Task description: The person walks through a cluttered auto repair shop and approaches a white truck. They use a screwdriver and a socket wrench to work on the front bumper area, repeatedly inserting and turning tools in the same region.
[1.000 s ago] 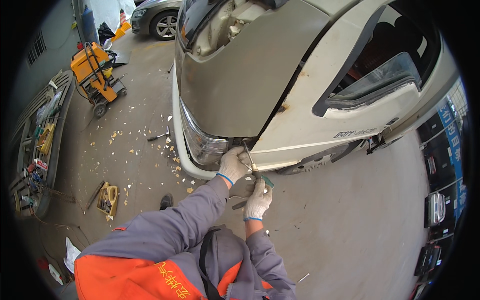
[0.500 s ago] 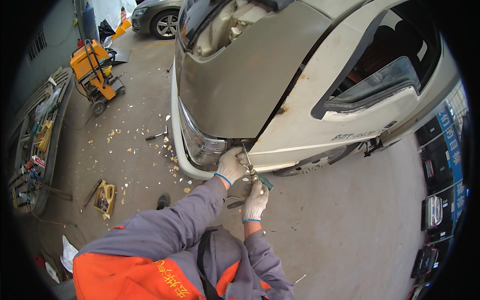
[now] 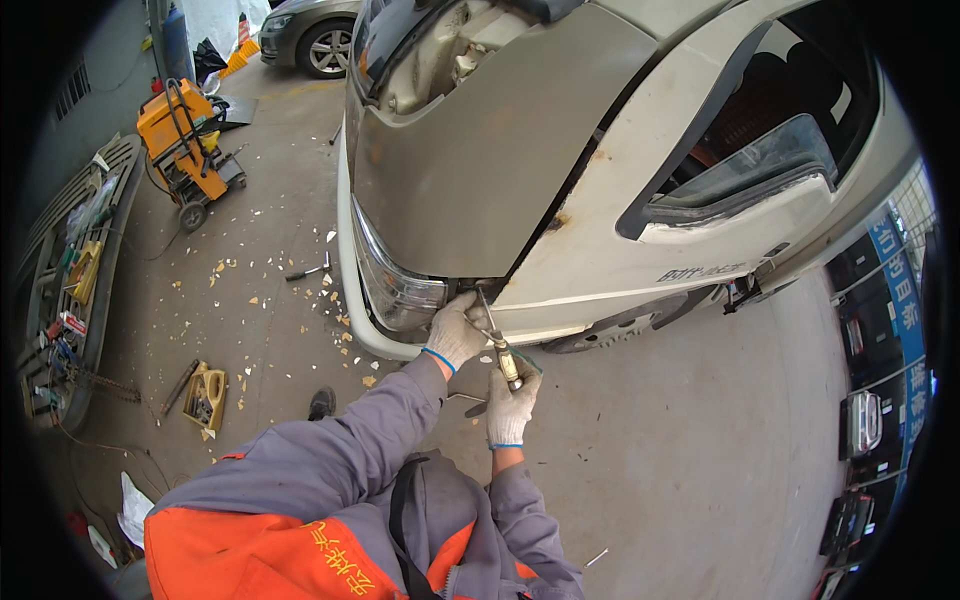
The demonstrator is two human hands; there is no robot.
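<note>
My right hand [image 3: 512, 400], in a white knit glove with a blue cuff, is closed round the handle of a screwdriver [image 3: 507, 362]. Its thin metal shaft slants up into the dark gap at the corner of the vehicle's front panel [image 3: 490, 150]. At that corner, beside the headlight [image 3: 400, 297], my gloved left hand [image 3: 458, 335] has its fingers bent in against the shaft. The screwdriver's tip and what it touches are hidden in the gap. A flat dark tool [image 3: 474, 409] shows just left of my right hand, partly covered.
Paint flakes and a ratchet-like tool [image 3: 308, 272] litter the floor left of the bumper [image 3: 352, 270]. Farther left stand a yellow tool box [image 3: 207, 398], an orange wheeled machine [image 3: 185, 140] and a removed bumper [image 3: 112, 215] with tools on it. A grey car [image 3: 310, 38] is parked behind.
My right hand has turned, and the screwdriver's handle with it; its green side has swung mostly out of sight. My left hand stays at the headlight corner.
</note>
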